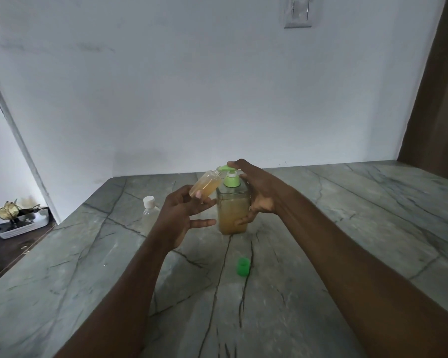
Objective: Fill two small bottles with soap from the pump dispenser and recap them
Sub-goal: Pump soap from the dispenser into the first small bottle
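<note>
Marble counter; white tray far L.

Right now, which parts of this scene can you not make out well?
Head view only:
- White-capped bottle: its lower part is hidden behind the left hand, so its fill level is unknown.
- Nozzle of the pump dispenser at the mouth of the held bottle: too small and blurred to see any soap flowing.
- The dispenser's right side: covered by the right hand.
- Things on the white tray, far left: dim and blurred.
</note>
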